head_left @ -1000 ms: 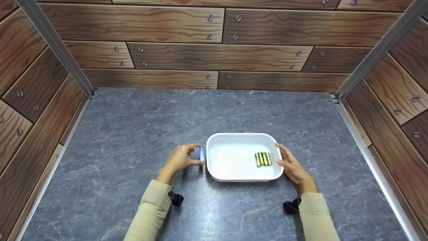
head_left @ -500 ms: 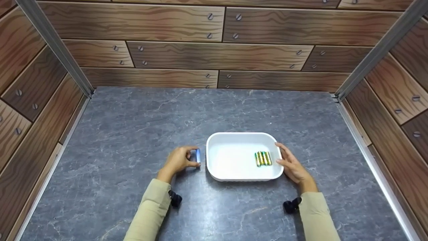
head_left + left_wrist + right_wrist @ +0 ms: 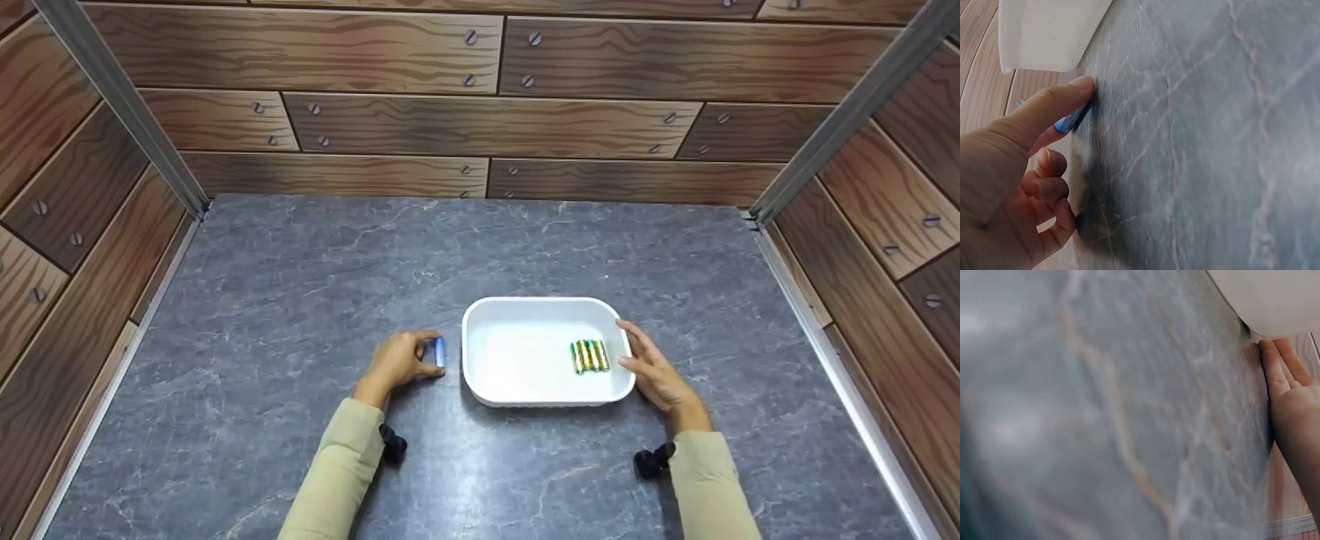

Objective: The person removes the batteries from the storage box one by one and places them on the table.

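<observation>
One white tub (image 3: 517, 367); inside it, four gold-and-green batteries (image 3: 591, 356); left of it, one blue cylinder (image 3: 439, 354); at opposite ends, one left hand (image 3: 395, 360), one right hand (image 3: 660, 379).

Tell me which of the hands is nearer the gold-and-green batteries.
Right. The right hand touches the right rim of the white tub, close beside the batteries; the left hand is farther off, outside the tub's left end, pinching a blue cylinder.

Beige sleeves (image 3: 334, 469) each bear a rounded black camera (image 3: 394, 448).
</observation>
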A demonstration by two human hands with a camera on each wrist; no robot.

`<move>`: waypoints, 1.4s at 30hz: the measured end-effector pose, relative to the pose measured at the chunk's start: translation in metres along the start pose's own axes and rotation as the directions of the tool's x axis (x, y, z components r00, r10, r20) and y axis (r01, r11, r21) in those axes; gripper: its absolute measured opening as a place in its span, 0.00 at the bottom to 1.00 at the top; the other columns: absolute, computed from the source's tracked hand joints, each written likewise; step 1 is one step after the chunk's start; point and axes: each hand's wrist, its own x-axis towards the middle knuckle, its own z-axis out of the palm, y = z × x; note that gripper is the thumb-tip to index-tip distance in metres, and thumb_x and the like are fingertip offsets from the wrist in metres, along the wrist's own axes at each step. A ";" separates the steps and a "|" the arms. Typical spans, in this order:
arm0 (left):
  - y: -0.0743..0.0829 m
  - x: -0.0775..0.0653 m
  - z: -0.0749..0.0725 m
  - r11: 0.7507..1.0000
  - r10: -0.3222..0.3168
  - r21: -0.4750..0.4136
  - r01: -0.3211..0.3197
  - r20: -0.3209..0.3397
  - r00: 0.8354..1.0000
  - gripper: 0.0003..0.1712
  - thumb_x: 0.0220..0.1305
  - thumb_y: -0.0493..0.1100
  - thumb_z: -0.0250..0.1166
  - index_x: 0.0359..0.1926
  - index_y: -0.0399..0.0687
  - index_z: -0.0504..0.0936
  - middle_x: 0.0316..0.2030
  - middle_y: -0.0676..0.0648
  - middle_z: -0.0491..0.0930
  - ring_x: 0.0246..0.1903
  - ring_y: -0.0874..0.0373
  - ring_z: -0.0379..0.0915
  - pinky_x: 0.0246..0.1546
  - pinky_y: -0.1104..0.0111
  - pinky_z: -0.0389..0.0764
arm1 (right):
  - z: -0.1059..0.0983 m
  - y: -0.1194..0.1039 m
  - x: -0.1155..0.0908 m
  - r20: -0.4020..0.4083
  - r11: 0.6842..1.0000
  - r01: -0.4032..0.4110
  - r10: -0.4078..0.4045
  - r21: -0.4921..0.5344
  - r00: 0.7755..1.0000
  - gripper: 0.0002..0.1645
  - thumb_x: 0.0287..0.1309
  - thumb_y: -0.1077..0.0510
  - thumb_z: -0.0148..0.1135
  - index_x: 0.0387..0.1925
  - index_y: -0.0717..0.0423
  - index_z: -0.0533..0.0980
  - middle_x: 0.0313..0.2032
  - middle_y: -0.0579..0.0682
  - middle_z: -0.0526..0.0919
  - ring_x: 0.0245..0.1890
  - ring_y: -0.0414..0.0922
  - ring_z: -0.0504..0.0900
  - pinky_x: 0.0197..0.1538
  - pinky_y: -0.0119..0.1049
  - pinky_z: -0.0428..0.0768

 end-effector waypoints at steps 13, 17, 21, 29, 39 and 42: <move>0.000 -0.003 -0.002 0.998 -0.027 -0.051 0.028 0.014 1.000 0.38 0.38 0.50 0.80 0.56 0.54 0.81 0.21 0.58 0.65 0.21 0.62 0.58 0.23 0.71 0.59 | 0.002 0.000 0.001 -0.058 0.999 -0.032 0.032 -0.005 0.998 0.37 0.62 0.71 0.50 0.68 0.42 0.57 0.61 0.29 0.68 0.60 0.31 0.72 0.57 0.31 0.77; 0.003 -0.006 -0.005 0.997 -0.031 -0.066 0.032 0.019 0.999 0.37 0.41 0.50 0.80 0.57 0.53 0.80 0.21 0.56 0.66 0.22 0.62 0.58 0.24 0.71 0.60 | 0.003 0.000 0.001 -0.088 0.999 -0.053 0.052 -0.004 0.995 0.37 0.61 0.71 0.51 0.68 0.42 0.58 0.61 0.28 0.69 0.60 0.31 0.72 0.58 0.31 0.76; 0.009 -0.008 -0.012 0.995 -0.031 -0.090 0.032 0.013 0.999 0.36 0.44 0.49 0.78 0.58 0.53 0.80 0.23 0.51 0.72 0.21 0.62 0.58 0.25 0.71 0.61 | 0.002 0.000 0.001 -0.072 0.999 -0.050 0.050 -0.008 0.996 0.37 0.61 0.70 0.51 0.66 0.38 0.59 0.61 0.27 0.68 0.60 0.30 0.72 0.58 0.31 0.76; 0.034 -0.010 -0.022 0.991 0.065 -0.111 -0.073 -0.077 0.995 0.30 0.50 0.47 0.75 0.57 0.50 0.80 0.30 0.41 0.79 0.24 0.61 0.60 0.26 0.70 0.62 | 0.002 0.000 0.000 -0.039 1.000 -0.013 0.013 -0.001 0.999 0.35 0.62 0.70 0.51 0.66 0.38 0.60 0.61 0.29 0.68 0.60 0.29 0.72 0.58 0.29 0.75; 0.066 -0.008 -0.019 0.970 0.202 -0.108 -0.216 -0.125 0.971 0.27 0.52 0.47 0.74 0.54 0.48 0.82 0.30 0.41 0.79 0.30 0.50 0.72 0.30 0.71 0.66 | 0.001 0.000 0.000 -0.048 1.000 -0.024 0.023 -0.009 0.999 0.36 0.62 0.70 0.50 0.66 0.38 0.60 0.61 0.28 0.68 0.59 0.29 0.72 0.57 0.29 0.76; 0.075 -0.006 -0.016 0.965 0.233 -0.089 -0.246 -0.132 0.963 0.25 0.53 0.48 0.73 0.53 0.48 0.82 0.28 0.43 0.79 0.28 0.54 0.71 0.28 0.73 0.65 | 0.001 0.001 0.001 -0.024 1.000 -0.012 0.012 -0.004 1.000 0.36 0.63 0.70 0.48 0.67 0.39 0.59 0.61 0.29 0.67 0.60 0.30 0.72 0.57 0.30 0.76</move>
